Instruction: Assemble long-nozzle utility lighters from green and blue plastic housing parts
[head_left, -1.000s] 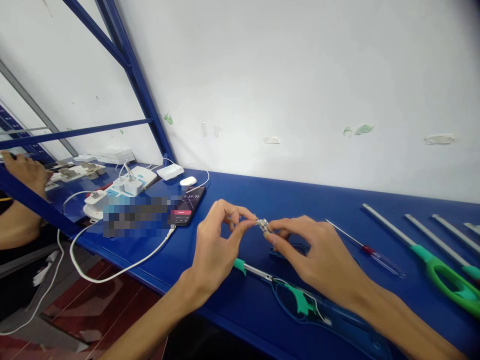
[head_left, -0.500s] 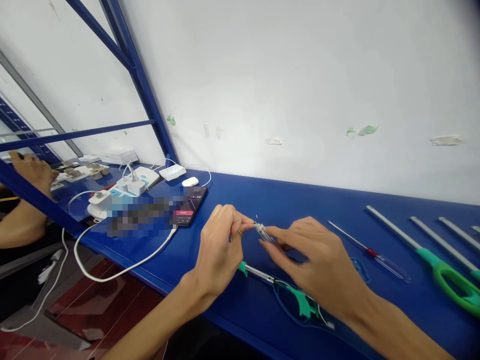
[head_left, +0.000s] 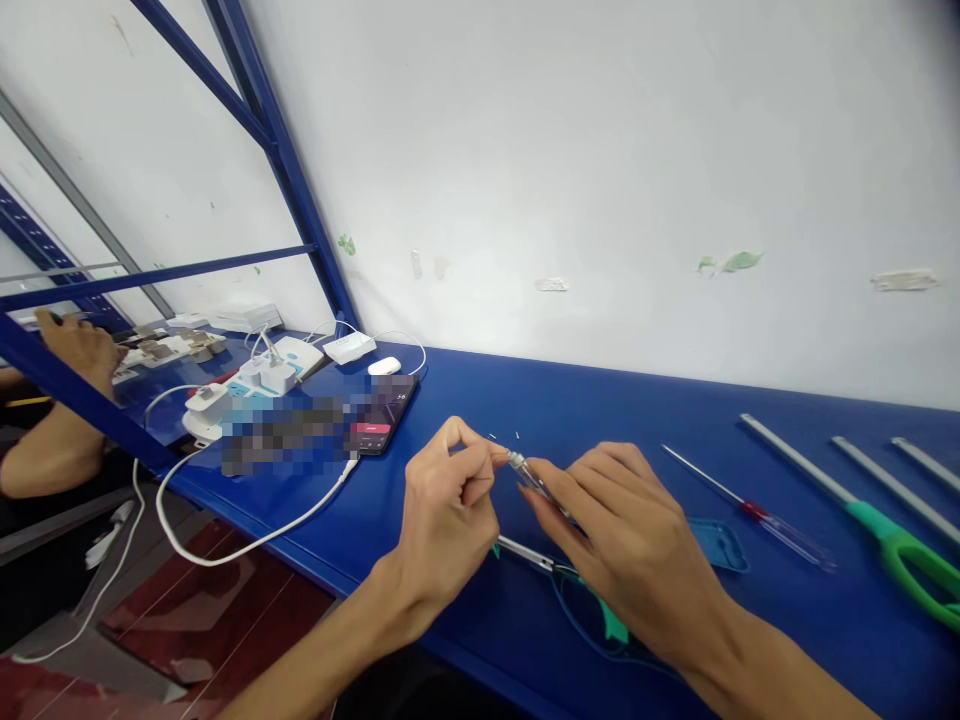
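Between the thumb and fingers of my right hand (head_left: 630, 545) is a small clear cylindrical part (head_left: 531, 474) with a metallic end, tilted up to the left. My left hand (head_left: 450, 500) is closed in a pinch right at that metallic end; whatever its fingertips grip is too small or hidden to tell. Just beyond the fingertips, two tiny dark slivers, perhaps screws (head_left: 517, 435), lie on the blue table (head_left: 600, 400). Under my hands rests an opened handle with a blue shell and green inner piece (head_left: 615, 625), joined to a metal rod (head_left: 529, 552); my right hand partly covers it.
Right of my hands lie a blue shell piece (head_left: 724, 545), a screwdriver (head_left: 757, 512) with a clear handle, and several grey rods, one with a green handle (head_left: 900, 550). At left are a phone (head_left: 382, 420), a white cable (head_left: 247, 545), a power strip (head_left: 292, 355) and a co-worker's arm (head_left: 56, 440).
My left fingers have curled tighter at the part's metallic end. My right hand has shifted slightly, with its fingers further along the part. A second dark sliver and more of the blue shell piece now show.
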